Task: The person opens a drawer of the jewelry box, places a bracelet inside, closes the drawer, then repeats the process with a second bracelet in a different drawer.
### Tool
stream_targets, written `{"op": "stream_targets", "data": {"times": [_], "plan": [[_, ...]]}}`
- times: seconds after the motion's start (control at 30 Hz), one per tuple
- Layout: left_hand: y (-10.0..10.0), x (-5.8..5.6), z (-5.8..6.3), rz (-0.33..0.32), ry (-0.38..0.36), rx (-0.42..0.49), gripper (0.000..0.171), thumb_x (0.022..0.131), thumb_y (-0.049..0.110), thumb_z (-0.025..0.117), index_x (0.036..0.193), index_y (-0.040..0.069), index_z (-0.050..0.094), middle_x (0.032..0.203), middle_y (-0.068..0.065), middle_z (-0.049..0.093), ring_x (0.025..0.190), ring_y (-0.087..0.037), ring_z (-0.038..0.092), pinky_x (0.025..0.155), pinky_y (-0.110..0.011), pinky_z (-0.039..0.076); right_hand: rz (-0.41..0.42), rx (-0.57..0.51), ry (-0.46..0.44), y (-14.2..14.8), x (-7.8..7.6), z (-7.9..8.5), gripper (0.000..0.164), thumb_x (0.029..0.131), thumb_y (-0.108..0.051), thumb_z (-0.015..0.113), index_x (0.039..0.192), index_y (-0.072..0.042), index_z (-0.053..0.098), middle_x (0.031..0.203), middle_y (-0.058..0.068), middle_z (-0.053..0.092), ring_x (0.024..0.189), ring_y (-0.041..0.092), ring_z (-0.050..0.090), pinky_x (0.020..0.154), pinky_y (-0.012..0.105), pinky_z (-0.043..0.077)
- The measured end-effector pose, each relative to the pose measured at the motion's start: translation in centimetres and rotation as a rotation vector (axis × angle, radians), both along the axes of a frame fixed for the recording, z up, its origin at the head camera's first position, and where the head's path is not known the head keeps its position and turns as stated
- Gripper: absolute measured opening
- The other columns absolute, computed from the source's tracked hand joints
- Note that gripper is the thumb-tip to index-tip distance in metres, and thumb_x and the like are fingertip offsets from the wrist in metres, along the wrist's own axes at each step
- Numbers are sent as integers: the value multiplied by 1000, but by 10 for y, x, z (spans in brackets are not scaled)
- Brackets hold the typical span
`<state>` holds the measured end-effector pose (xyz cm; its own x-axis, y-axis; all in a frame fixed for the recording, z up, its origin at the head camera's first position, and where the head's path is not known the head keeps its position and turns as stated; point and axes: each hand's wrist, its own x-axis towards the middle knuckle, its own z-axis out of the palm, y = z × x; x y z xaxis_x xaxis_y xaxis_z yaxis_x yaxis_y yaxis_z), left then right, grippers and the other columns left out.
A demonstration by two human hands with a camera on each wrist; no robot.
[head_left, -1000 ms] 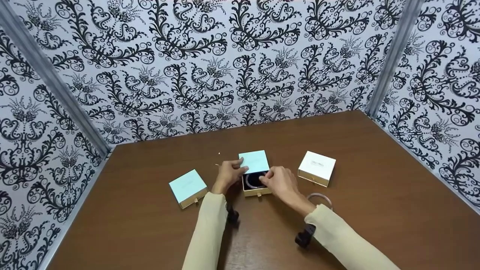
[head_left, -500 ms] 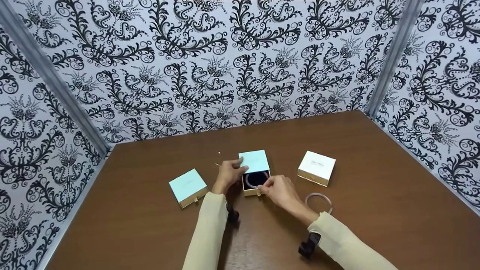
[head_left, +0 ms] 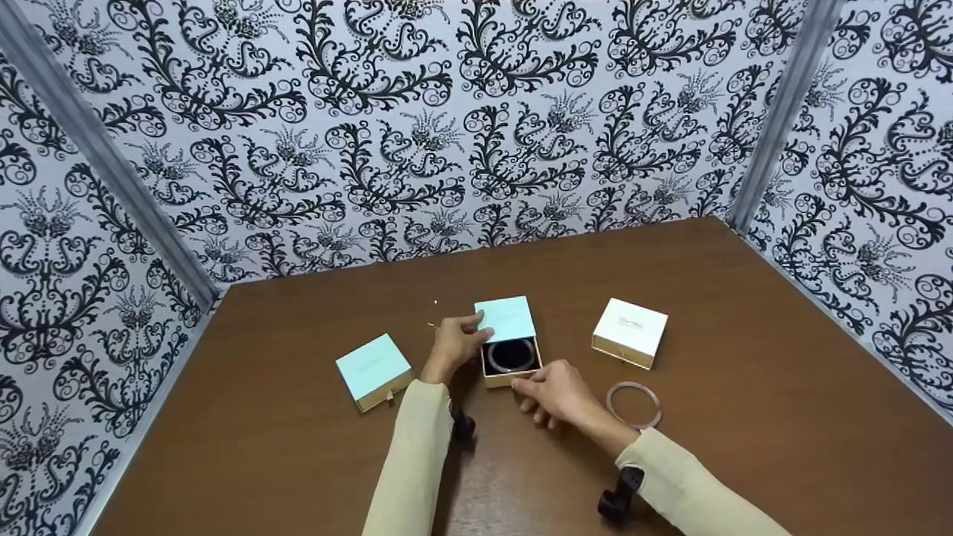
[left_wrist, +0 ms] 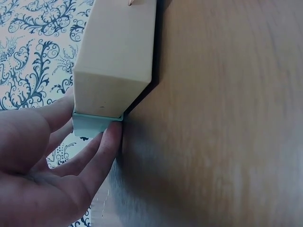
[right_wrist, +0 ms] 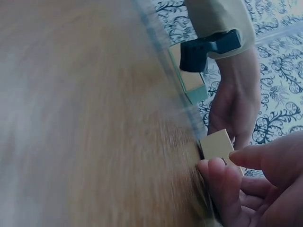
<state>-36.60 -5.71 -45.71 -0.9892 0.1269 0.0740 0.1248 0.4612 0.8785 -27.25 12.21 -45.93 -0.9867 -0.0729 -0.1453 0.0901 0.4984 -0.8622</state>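
Note:
A mint-topped box (head_left: 506, 318) stands in the middle of the table with its gold drawer (head_left: 500, 381) pulled out toward the person. Inside the drawer, a pale bangle (head_left: 511, 371) lies on a dark lining. My left hand (head_left: 453, 347) grips the mint sleeve at its left side, thumb and fingers spread over it; the left wrist view shows fingertips at the sleeve's edge (left_wrist: 97, 124). At the drawer's front, my right hand (head_left: 557, 391) has its thumb and curled fingers around the small pull tab, mostly hidden by fingertips in the right wrist view.
A second mint box (head_left: 374, 368) sits left, near the left sleeve. To the right stands a white-topped box (head_left: 630, 330). Another bangle (head_left: 633, 384) lies on the brown table (head_left: 744, 417) beside the right wrist. Tiny pale pieces (head_left: 435, 302) lie behind the left hand. Patterned panels enclose the table.
My right hand has come off the bangle in the drawer and moved down to the drawer's front, uncovering the bangle. The left hand keeps its hold on the sleeve.

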Motion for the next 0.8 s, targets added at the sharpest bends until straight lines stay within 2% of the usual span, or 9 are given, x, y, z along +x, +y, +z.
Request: {"op": "stream_targets", "data": {"times": [0.13, 0.3, 0.53, 0.8], "plan": [[-1, 0, 0, 6, -2, -10, 43, 95, 16, 69, 136, 7, 61, 128, -20, 67, 113, -28, 68, 86, -33, 57, -2, -121, -90, -3, -3, -2, 25, 97, -24, 67, 92, -1, 76, 67, 6, 74, 44, 10, 63, 36, 22, 44], [-2, 0, 0, -11, -8, 12, 43, 95, 14, 69, 137, 5, 60, 131, -21, 65, 112, -28, 68, 81, -31, 58, -13, -211, -144, -5, -5, -5, 25, 98, -20, 64, 93, 2, 73, 73, 12, 76, 50, 13, 68, 37, 21, 45], [-2, -2, -3, -22, -10, 13, 43, 95, 14, 69, 136, 5, 61, 130, -21, 66, 97, -19, 69, 74, -27, 56, -12, -286, -157, -7, -5, -10, 23, 99, -15, 61, 100, 6, 72, 77, 17, 76, 55, 16, 71, 38, 23, 47], [-3, -2, -1, -39, -54, 69, 44, 96, 13, 68, 139, 5, 59, 130, -24, 65, 96, -18, 68, 74, -29, 58, -19, -304, -136, -8, -5, -11, 20, 98, -10, 59, 97, 6, 71, 72, 11, 75, 54, 13, 69, 38, 22, 47]]}}
